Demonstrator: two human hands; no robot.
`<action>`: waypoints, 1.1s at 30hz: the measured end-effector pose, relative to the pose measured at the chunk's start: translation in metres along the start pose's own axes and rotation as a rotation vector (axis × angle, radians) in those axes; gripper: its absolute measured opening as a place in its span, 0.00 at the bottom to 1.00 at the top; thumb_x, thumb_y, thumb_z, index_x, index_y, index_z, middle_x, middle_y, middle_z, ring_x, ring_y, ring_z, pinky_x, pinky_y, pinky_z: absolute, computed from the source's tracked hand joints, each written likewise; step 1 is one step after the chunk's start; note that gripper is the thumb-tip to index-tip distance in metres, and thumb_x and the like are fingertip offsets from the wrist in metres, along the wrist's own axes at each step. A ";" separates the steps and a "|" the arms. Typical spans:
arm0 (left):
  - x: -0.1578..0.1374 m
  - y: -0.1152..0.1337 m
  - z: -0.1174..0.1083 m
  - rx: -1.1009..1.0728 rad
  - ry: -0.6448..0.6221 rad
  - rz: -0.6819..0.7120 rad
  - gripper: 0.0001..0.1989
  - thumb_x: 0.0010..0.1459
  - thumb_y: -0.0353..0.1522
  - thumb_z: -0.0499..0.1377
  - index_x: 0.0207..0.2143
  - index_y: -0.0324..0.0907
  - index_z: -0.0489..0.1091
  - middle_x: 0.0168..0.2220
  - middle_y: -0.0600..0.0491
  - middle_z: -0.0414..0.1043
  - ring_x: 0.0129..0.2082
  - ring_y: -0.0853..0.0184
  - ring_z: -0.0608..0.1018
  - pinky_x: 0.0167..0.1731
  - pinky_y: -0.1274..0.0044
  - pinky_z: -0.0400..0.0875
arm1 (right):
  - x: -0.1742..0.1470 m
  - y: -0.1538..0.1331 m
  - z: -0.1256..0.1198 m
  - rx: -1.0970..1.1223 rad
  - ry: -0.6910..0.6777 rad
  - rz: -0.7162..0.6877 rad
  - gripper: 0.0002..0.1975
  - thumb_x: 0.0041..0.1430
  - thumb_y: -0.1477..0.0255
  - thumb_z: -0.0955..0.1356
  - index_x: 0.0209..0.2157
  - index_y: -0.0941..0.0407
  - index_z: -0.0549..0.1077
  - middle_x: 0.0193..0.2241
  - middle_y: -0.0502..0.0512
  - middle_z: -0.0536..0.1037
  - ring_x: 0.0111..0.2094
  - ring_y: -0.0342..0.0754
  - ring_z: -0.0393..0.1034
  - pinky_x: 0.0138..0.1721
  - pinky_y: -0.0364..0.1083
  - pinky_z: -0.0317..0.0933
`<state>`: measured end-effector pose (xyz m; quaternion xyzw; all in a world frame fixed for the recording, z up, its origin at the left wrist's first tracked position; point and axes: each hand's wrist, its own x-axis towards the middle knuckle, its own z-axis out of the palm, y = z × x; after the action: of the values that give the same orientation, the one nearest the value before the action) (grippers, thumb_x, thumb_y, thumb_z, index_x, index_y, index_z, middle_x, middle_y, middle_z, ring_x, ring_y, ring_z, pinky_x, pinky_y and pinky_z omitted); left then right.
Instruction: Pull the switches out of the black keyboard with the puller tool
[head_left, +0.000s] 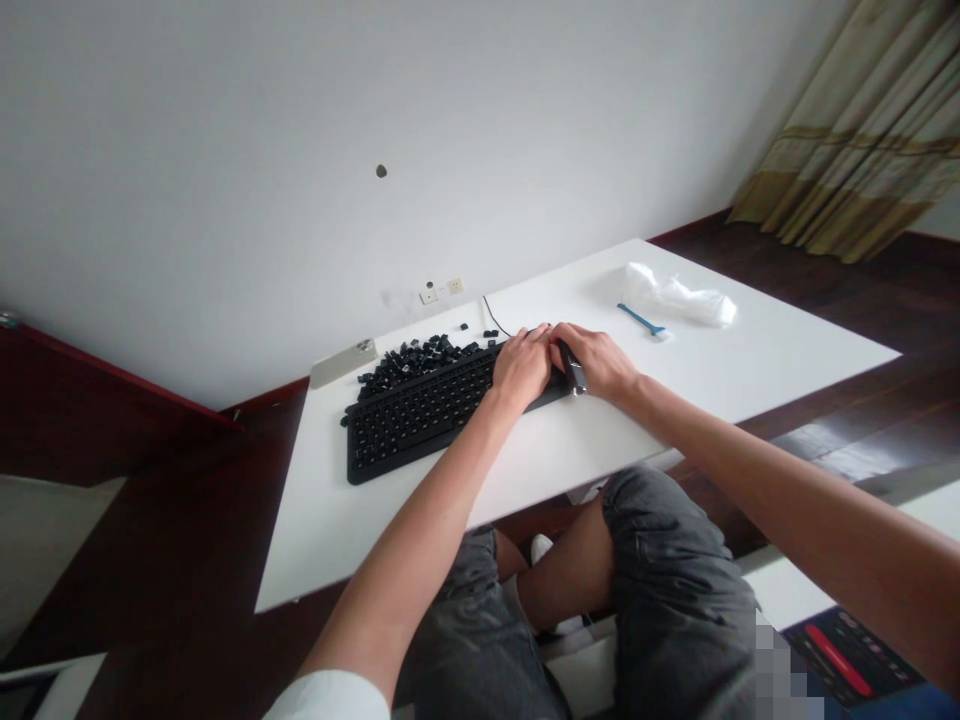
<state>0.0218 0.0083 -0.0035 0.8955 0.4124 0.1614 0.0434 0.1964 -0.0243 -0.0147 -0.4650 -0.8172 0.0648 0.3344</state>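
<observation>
A black keyboard (420,415) lies at a slant on the white table, and keycaps look to be off much of it. Over its right part rests my left hand (523,365), fingers bent down on the keyboard by its far edge. Right beside it, my right hand (596,360) is closed around a dark handheld tool with a shiny end (574,375), held above the keyboard's right end. The tool's far tip and what it touches are hidden by my fingers. Loose black keycaps (409,365) are heaped along the keyboard's far side.
At the table's (322,540) back left lies a phone (343,364). A thin black cable (495,316) runs behind the keyboard. To the right are a blue slim tool (639,320) and a clear plastic bag (675,295). The wall (300,180) with sockets stands behind.
</observation>
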 end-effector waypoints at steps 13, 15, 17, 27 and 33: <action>0.014 -0.012 0.005 -0.085 -0.129 0.058 0.29 0.74 0.30 0.43 0.73 0.37 0.60 0.77 0.46 0.57 0.77 0.57 0.60 0.76 0.65 0.52 | 0.000 0.000 -0.001 0.073 0.004 -0.027 0.07 0.72 0.67 0.61 0.44 0.52 0.69 0.39 0.59 0.78 0.34 0.52 0.71 0.36 0.48 0.60; 0.014 -0.011 0.004 -0.068 -0.143 0.054 0.29 0.74 0.30 0.42 0.74 0.38 0.59 0.77 0.47 0.57 0.77 0.57 0.59 0.76 0.65 0.52 | 0.000 0.001 0.000 0.068 0.004 -0.032 0.07 0.72 0.67 0.61 0.44 0.52 0.69 0.38 0.58 0.77 0.33 0.52 0.70 0.37 0.48 0.60; 0.014 -0.011 0.003 -0.062 -0.149 0.048 0.29 0.74 0.30 0.42 0.74 0.39 0.60 0.77 0.48 0.57 0.77 0.57 0.59 0.76 0.65 0.52 | -0.001 0.001 0.000 0.057 0.014 -0.030 0.07 0.73 0.66 0.61 0.43 0.52 0.68 0.38 0.58 0.76 0.32 0.51 0.69 0.36 0.48 0.59; 0.015 -0.010 0.002 -0.076 -0.070 0.116 0.23 0.75 0.29 0.43 0.62 0.41 0.71 0.70 0.46 0.70 0.70 0.60 0.71 0.75 0.65 0.55 | -0.002 -0.006 0.000 0.004 0.089 0.046 0.09 0.74 0.64 0.59 0.40 0.51 0.66 0.35 0.57 0.76 0.30 0.52 0.67 0.34 0.48 0.56; 0.012 -0.010 0.000 -0.154 0.048 0.099 0.21 0.75 0.28 0.45 0.52 0.45 0.77 0.59 0.50 0.78 0.61 0.63 0.76 0.69 0.70 0.64 | -0.003 -0.007 -0.001 -0.065 0.149 0.125 0.10 0.73 0.63 0.61 0.44 0.51 0.70 0.39 0.59 0.79 0.31 0.54 0.69 0.33 0.49 0.55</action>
<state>0.0215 0.0243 -0.0024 0.9048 0.3548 0.2160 0.0943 0.1928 -0.0306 -0.0126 -0.5291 -0.7612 0.0246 0.3742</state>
